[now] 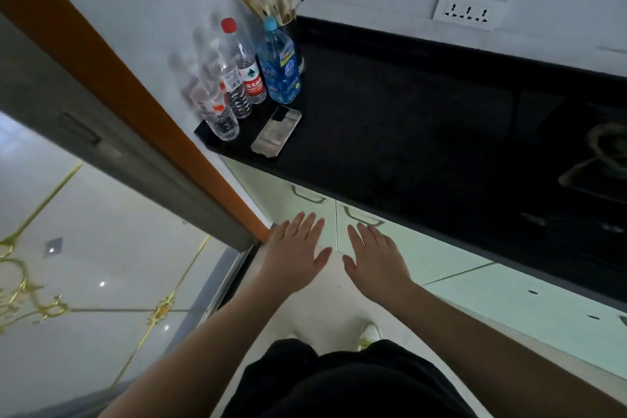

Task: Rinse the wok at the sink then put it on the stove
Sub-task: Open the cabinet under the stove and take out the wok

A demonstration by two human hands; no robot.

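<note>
Nearest us, our left hand [296, 253] and right hand [376, 260] hover flat with fingers spread wide, holding nothing, so we judge the task not yet begun: no wok or sink is in view (only a stove [592, 159] burner at three o'clock). Beyond them at twelve o'clock the dark counter [407, 132] lies open, crowded only at eleven o'clock by bottles [251, 78] and a phone [276, 136], with the door frame [142, 112] hemming us at nine o'clock.

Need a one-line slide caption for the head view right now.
Both hands, left and right, held open and empty before the black countertop; no wok visible.
</note>
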